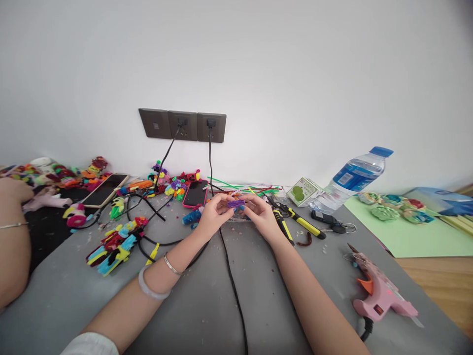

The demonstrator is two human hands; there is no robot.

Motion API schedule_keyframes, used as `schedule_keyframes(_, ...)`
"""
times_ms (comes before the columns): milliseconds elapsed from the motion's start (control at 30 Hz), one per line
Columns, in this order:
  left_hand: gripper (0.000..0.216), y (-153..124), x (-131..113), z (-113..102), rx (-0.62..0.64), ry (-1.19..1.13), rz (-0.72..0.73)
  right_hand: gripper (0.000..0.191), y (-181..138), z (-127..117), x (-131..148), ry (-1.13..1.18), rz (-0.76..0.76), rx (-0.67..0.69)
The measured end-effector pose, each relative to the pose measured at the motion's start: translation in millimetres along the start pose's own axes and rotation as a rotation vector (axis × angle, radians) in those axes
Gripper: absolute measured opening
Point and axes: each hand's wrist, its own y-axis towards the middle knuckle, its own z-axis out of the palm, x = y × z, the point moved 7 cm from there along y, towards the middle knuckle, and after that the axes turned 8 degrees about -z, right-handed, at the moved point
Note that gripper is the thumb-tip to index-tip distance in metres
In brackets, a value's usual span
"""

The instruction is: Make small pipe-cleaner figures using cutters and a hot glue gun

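Observation:
Both hands meet over the middle of the grey table, pinching a short purple pipe-cleaner piece [235, 203] between them. My left hand [215, 215] closes on its left end with thumb and fingertips. At the right end, my right hand [259, 213] is closed in the same way. A little blue shows by the thumbs; I cannot tell whether it belongs to the piece. Left of my left hand lies a fuzzy blue piece [192, 217]. Pliers with yellow and black handles [305, 224] rest just right of my right hand.
A pink glue gun [384, 296] lies at the right, near keys [334, 224] and a tilted water bottle [356, 175]. Black cables [231, 281] cross the table from wall sockets [183, 125]. Phones [194, 194], pipe-cleaner figures [116, 244] and another person's arm [15, 241] are leftward.

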Motion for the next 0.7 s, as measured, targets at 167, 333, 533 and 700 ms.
schedule_keyframes(167, 0.025, -0.9, -2.1, 0.5, -0.004, -0.019, 0.003, 0.026, 0.7, 2.1, 4.4, 0.010, -0.010, 0.012)
schedule_keyframes(333, 0.025, -1.1, -1.7, -0.4, -0.007, 0.013, -0.011, 0.028, 1.1, -0.5, 6.1, -0.022, -0.023, -0.003)
schedule_keyframes(533, 0.021, -1.0, 1.3, -0.4, 0.002, 0.077, -0.074, 0.024, 1.0, -0.3, 4.2, 0.029, -0.022, -0.002)
schedule_keyframes(700, 0.022, -1.1, 2.4, -0.8, -0.019, 0.097, -0.084, 0.025, 1.2, -0.2, 4.0, 0.021, -0.020, -0.001)
